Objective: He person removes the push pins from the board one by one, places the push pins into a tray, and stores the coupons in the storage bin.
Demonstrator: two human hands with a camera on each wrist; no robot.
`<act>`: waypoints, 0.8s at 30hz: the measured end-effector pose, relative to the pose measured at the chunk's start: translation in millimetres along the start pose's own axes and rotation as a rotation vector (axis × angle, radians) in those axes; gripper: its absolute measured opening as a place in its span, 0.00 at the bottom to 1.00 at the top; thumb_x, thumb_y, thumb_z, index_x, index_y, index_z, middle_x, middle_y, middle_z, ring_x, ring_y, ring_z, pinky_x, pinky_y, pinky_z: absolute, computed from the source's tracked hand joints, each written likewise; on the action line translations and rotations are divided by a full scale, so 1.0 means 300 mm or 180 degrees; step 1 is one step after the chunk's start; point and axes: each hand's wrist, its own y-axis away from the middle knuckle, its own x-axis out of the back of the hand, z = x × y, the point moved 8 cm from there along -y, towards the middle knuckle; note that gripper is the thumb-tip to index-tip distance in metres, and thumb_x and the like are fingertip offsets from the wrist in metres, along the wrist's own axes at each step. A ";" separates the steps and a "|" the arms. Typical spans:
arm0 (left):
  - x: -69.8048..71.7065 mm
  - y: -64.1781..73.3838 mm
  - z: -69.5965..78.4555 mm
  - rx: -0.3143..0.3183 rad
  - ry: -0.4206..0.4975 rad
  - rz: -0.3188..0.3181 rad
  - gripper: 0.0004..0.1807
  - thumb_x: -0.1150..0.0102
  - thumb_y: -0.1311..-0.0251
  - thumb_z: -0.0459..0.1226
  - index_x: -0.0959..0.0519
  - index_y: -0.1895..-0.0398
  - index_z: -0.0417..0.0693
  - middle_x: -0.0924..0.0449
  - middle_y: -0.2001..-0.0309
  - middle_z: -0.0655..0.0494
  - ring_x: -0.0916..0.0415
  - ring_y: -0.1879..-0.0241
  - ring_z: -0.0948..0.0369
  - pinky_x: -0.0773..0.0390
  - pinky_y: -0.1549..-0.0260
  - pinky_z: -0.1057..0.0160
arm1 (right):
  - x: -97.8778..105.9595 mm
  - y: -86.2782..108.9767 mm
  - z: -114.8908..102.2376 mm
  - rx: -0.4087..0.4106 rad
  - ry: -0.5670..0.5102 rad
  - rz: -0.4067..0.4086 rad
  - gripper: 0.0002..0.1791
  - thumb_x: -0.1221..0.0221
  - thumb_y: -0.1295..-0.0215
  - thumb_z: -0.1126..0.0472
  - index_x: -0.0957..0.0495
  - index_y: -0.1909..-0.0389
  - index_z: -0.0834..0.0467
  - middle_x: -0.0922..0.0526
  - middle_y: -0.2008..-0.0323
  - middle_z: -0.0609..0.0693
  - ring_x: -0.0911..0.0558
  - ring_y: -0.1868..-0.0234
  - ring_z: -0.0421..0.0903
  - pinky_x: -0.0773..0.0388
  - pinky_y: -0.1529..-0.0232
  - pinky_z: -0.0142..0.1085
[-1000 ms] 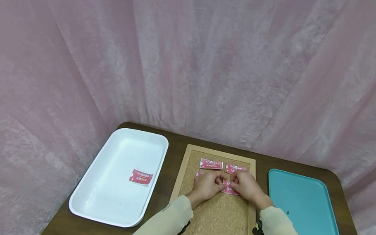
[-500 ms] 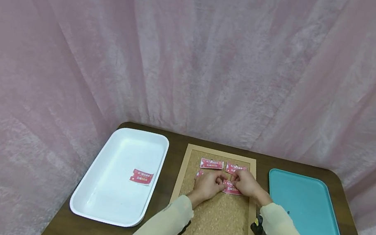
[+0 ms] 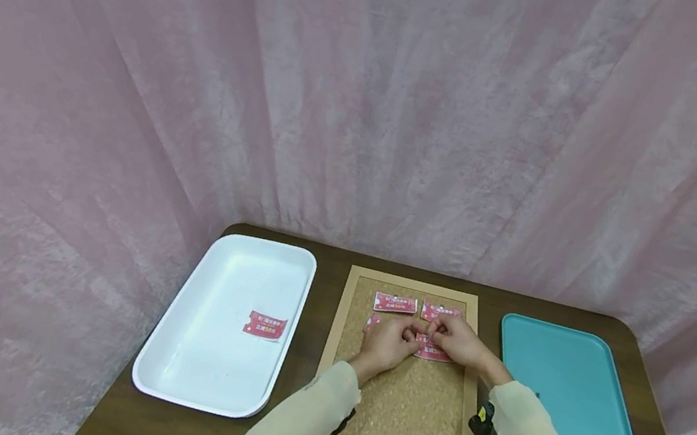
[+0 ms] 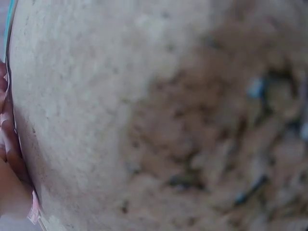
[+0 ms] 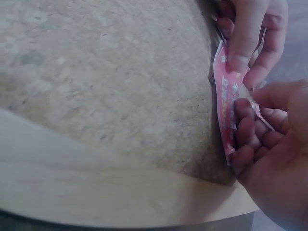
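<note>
On the wood-framed corkboard [image 3: 406, 422] lies a red-and-white paper coupon [image 3: 434, 352], partly covered by both hands. My left hand [image 3: 386, 345] holds its left end, and in the right wrist view the left thumb [image 5: 240, 55] presses on its face. My right hand [image 3: 465, 347] has thumb and forefinger brought together at the coupon's top edge. Whatever sits between those fingertips is hidden. The other right fingers [image 5: 246, 127] curl against the coupon. Two more coupons, a left one [image 3: 394, 304] and a right one [image 3: 436, 309], lie above. A third coupon [image 3: 372, 320] is mostly behind my left hand.
Left of the board stands a white tray [image 3: 202, 371] with one coupon [image 3: 265, 326] in it. A teal tray [image 3: 588, 407] is at the right, with a tiny dark object [image 3: 537, 395] beside my sleeve. A pink curtain [image 3: 367, 112] hangs behind the brown table [image 3: 495, 299].
Both hands stay at the same coupon, with only slight finger movement. The whole head view has shifted a little.
</note>
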 end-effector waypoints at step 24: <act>0.173 0.010 0.023 0.0069 0.0957 -0.0221 0.11 0.32 0.30 0.37 0.15 0.46 0.50 0.17 0.68 0.62 0.24 0.73 0.67 0.26 0.74 0.68 | 0.172 0.160 0.059 0.0207 -0.0420 0.0424 0.06 0.39 0.30 0.73 0.22 0.57 0.72 0.20 0.66 0.56 0.25 0.67 0.39 0.25 0.67 0.30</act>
